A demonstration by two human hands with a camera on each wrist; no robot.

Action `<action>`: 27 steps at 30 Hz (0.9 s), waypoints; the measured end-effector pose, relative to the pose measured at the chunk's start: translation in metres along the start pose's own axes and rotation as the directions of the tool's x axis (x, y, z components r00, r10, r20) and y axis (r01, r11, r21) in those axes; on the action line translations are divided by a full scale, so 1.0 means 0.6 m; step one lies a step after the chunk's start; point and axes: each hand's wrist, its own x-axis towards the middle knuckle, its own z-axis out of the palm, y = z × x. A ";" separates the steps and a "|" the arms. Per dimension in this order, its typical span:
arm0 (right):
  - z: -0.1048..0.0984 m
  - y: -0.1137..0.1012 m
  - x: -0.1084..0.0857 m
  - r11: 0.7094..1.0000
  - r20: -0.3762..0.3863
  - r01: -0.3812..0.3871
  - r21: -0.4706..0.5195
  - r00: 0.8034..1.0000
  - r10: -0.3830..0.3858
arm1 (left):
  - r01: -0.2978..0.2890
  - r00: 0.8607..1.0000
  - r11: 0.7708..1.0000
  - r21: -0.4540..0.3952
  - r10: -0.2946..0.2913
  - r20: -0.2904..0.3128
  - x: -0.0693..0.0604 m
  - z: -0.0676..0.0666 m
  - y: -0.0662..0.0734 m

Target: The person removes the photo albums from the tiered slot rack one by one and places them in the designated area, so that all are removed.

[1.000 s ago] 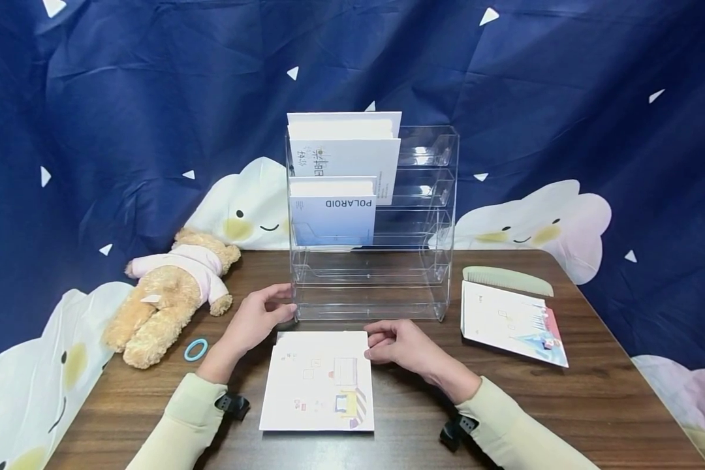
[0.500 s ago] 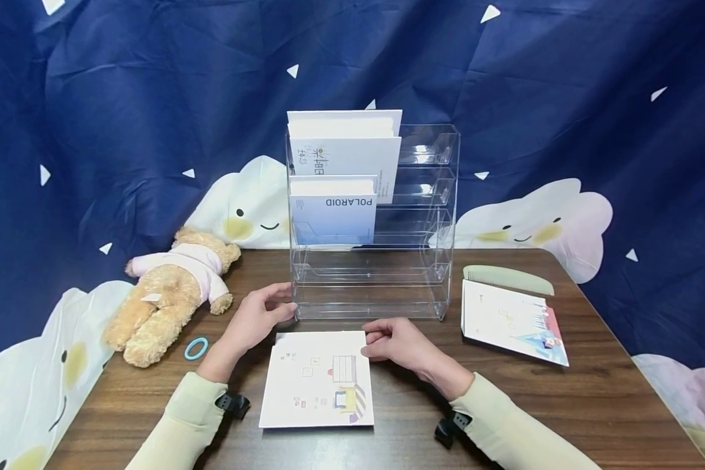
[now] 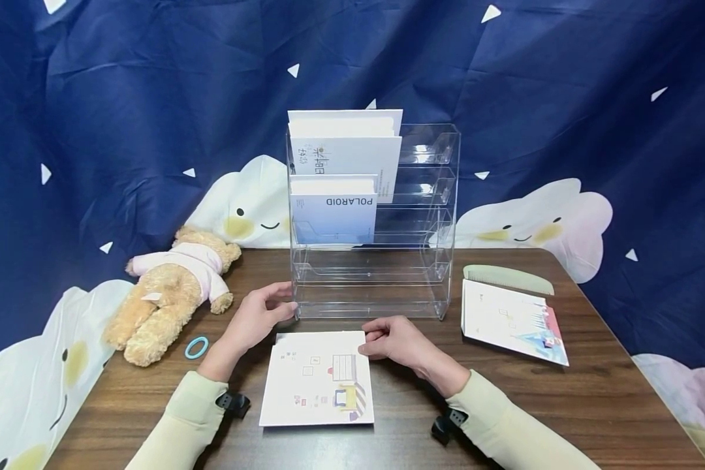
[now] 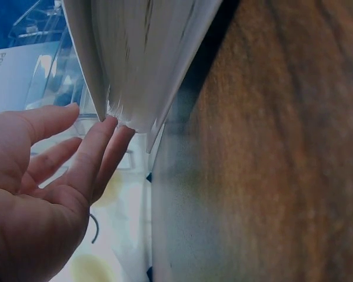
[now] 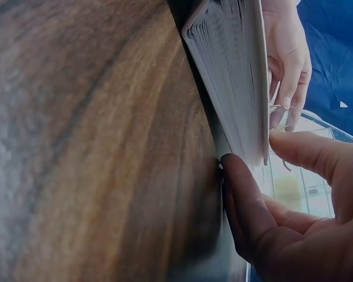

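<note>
A square book (image 3: 311, 378) with a pale illustrated cover lies on the table before the clear acrylic rack (image 3: 370, 310). My right hand (image 3: 405, 349) holds its upper right corner. In the right wrist view, the thumb (image 5: 300, 147) meets the top cover's edge and fingers (image 5: 247, 200) reach below; the page edges show between the covers. My left hand (image 3: 258, 316) touches the rack's lower left side, thumb at the front corner. Its fingers (image 4: 88, 153) look fairly straight in the left wrist view, where the book partly overlaps them; their exact contact is unclear.
Larger white books (image 3: 358, 156) and a blue POLAROID book (image 3: 335, 219) stand in the rack's left part. A teddy bear (image 3: 176, 287) and a blue ring (image 3: 196, 348) lie left. Another illustrated book (image 3: 511, 320) and a green comb (image 3: 508, 279) lie right.
My right hand and forearm have shifted slightly left, the fingers a little further over the book's corner. My left hand stays at the rack.
</note>
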 end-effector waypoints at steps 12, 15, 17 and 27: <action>-0.003 0.002 0.004 1.000 -0.008 -0.020 -0.004 1.000 0.020 | -0.005 1.000 1.000 0.007 0.005 -0.006 0.000 -0.002 0.000; -0.004 0.003 0.003 1.000 -0.014 -0.009 -0.020 1.000 0.009 | -0.007 1.000 1.000 0.001 0.007 -0.007 0.000 -0.001 0.001; -0.005 0.004 0.003 1.000 -0.018 -0.002 -0.029 1.000 0.001 | -0.008 1.000 1.000 -0.002 0.008 -0.005 0.001 -0.001 0.001; -0.009 0.001 -0.004 0.985 -0.038 0.060 -0.161 0.997 -0.067 | 0.000 1.000 1.000 -0.004 0.000 -0.002 -0.001 -0.001 0.000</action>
